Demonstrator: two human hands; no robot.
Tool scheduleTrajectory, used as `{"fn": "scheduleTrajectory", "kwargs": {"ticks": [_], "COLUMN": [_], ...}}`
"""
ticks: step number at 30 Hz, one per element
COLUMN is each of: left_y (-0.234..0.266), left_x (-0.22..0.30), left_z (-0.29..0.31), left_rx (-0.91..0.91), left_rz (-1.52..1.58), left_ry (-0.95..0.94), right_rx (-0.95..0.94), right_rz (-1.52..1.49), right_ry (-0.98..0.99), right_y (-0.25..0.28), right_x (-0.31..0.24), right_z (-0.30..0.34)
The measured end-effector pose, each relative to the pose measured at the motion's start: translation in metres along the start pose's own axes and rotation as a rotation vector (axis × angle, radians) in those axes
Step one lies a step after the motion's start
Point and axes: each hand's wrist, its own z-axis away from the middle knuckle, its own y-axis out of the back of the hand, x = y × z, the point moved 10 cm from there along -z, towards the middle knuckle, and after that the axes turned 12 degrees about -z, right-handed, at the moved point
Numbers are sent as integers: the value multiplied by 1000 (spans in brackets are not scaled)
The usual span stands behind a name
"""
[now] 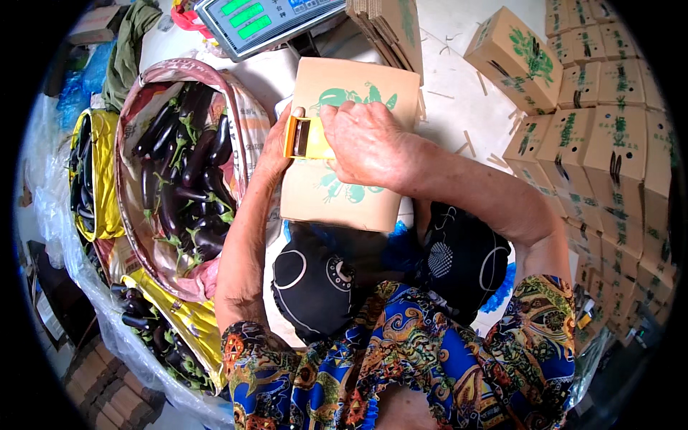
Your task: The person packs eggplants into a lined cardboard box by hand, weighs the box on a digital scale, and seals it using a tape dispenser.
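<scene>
A closed cardboard box (344, 204) with green vegetable prints stands in front of my knees. My right hand (365, 140) is closed round a yellow tape dispenser (313, 137), which lies across the middle of the box top. Against the box's left side, my left hand (277, 143) grips the edge beside the dispenser's end, its fingers partly hidden. The tape itself is hard to make out under my right hand. To the left of my left forearm, a large lined basket (132, 208) holds many dark purple eggplants (204, 147).
A scale (269, 29) with a green-lit display stands beyond the box, near folded cardboard (387, 29). Stacked boxes (616, 158) fill the right side, with a tilted box (512, 61) by them. Yellow sacks (107, 172) of eggplants line the left. Cardboard strips litter the pale floor (448, 107).
</scene>
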Motion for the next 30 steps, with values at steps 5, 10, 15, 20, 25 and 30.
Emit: {"fn": "scheduleTrajectory", "kwargs": {"ticks": [5, 10, 15, 20, 25, 30], "left_y": [11, 13, 8, -4, -17, -53], "left_x": [-6, -5, -12, -46, -29, -21], "left_z": [-4, -6, -4, 2, 11, 17], "left_rx": [123, 139, 80, 17, -89, -188], "left_rz": [-138, -162, -149, 176, 445, 708], "left_ry": [10, -11, 120, 329, 328, 383], "right_rx": [62, 111, 132, 249, 241, 293], "right_rz": [-141, -161, -249, -251, -534, -404], "right_ry": [30, -101, -148, -17, -123, -104], "right_y": [15, 20, -29, -76, -107, -53], "right_x": [25, 106, 184, 203, 203, 179], "right_z": [35, 124, 175, 161, 141, 168]}}
